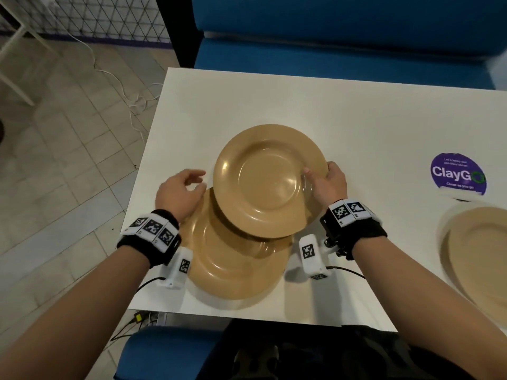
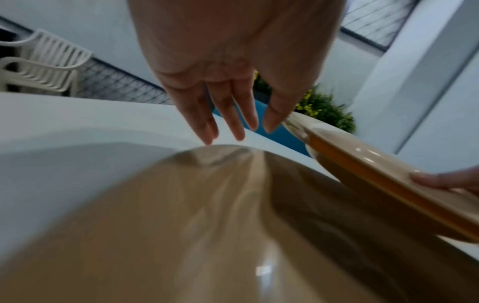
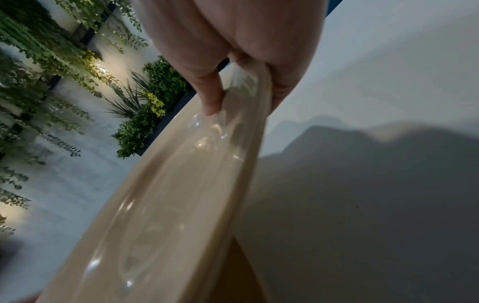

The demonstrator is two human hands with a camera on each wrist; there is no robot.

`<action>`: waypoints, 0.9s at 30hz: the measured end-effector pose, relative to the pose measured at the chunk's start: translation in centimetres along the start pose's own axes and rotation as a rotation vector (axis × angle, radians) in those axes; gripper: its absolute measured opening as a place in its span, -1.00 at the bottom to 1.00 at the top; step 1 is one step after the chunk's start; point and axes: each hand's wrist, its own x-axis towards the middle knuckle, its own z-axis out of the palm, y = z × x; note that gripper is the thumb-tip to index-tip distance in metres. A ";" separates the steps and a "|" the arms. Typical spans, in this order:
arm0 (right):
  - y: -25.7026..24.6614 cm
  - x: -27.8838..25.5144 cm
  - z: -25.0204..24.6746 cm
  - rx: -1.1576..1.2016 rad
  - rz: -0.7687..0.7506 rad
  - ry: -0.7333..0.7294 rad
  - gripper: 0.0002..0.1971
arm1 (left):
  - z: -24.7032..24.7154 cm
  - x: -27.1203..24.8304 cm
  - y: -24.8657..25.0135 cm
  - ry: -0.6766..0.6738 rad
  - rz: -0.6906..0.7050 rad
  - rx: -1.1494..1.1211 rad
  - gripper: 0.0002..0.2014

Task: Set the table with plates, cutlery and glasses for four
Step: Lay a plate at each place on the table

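My right hand (image 1: 326, 182) pinches the right rim of a tan plate (image 1: 270, 179), thumb on top and fingers beneath, and holds it lifted and tilted over the white table (image 1: 356, 119). The same held plate (image 3: 166, 205) runs edge-on through the right wrist view, and its rim (image 2: 376, 184) shows in the left wrist view. A second tan plate (image 1: 233, 264) lies flat on the table under it, near the front edge. My left hand (image 1: 181, 193) hovers just left of the raised plate with relaxed fingers (image 2: 228, 114), holding nothing, above the lower plate (image 2: 207, 225).
Another tan plate (image 1: 477, 256) lies at the table's right edge, below a round purple sticker (image 1: 458, 174). A blue bench (image 1: 329, 37) stands beyond the table and a blue seat (image 1: 170, 352) in front. Tiled floor with white cables (image 1: 131, 97) lies to the left.
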 end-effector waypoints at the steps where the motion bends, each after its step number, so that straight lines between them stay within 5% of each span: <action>1: -0.1 0.1 -0.3 0.015 -0.001 0.009 -0.78 | 0.6 0.3 1.2 0.027 0.021 -0.063 -0.73; 6: -0.7 1.7 -3.6 0.148 0.026 0.108 -0.64 | 4.3 2.2 7.7 -0.109 -0.078 -0.453 -0.73; 16: 1.5 8.8 -16.8 -0.043 -0.029 0.322 -0.70 | 14.7 4.3 19.0 -0.087 -0.146 -0.654 -0.66; 27: 4.8 18.3 -27.1 0.179 0.310 0.422 -0.73 | 22.1 7.3 22.7 0.097 -0.241 -0.613 -0.67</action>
